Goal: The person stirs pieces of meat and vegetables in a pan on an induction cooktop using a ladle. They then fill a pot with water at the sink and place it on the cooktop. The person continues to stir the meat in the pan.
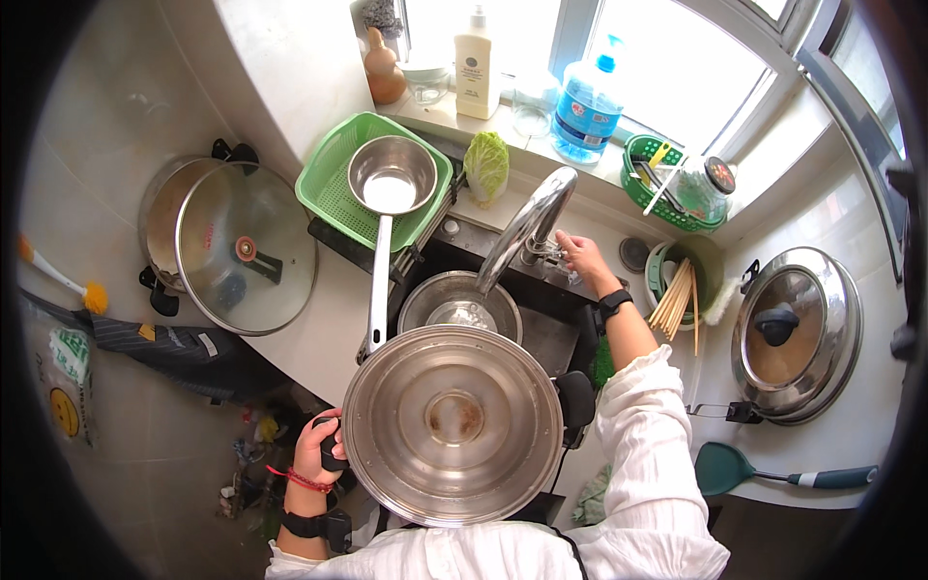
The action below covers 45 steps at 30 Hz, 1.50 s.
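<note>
My left hand (316, 444) grips the black side handle (332, 448) of a wide stainless steel pot (500, 406). The pot is tilted towards me in front of my body, its inside in view, with brownish stains on the bottom. Its other black handle (575, 400) has no hand on it. At the base of the chrome faucet (554, 199), my right hand (586, 261) has its fingers closed around the lever, which they partly hide. Under the spout, a metal bowl (415, 310) sits in the dark sink (554, 337), partly covered by the pot.
A steel saucepan (391, 163) rests in a green basket (326, 170) at the sink's left. Farther left, a glass lid (217, 283) leans on another pot (156, 210). Chopsticks (673, 297), a lidded pan (834, 348) and a green spatula (725, 467) are to the right.
</note>
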Motion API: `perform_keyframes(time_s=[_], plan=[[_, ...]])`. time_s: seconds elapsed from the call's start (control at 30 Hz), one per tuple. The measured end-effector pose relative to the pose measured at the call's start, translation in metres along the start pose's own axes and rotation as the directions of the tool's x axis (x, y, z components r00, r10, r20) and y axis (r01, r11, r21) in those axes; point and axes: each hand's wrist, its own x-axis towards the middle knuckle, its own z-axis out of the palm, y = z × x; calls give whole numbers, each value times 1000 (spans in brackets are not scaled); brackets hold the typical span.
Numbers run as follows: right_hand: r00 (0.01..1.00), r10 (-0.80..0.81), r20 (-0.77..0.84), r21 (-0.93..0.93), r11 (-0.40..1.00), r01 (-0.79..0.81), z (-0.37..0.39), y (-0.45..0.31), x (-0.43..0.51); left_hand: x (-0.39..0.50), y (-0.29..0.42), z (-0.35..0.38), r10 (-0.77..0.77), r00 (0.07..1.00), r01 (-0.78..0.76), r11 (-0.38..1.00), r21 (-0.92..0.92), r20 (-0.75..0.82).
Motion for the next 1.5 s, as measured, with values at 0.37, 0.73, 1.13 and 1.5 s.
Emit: perform_keyframes(time_s=[0.37, 0.73, 1.13, 1.5], plan=[[933, 231, 277, 316, 895, -315, -17, 11, 30, 0, -2, -2, -15, 1000, 15, 1000, -27, 17], [980, 149, 131, -6, 989, -149, -10, -7, 17, 0, -3, -2, -14, 1000, 14, 1000, -16, -23], [971, 50, 234, -149, 989, -14, 26, -34, 46, 0, -3, -1, -16, 1000, 15, 999, -43, -23], [996, -72, 47, 379, 924, 49, 5, -26, 44, -2, -4, -7, -4, 999, 2, 999, -52, -43]])
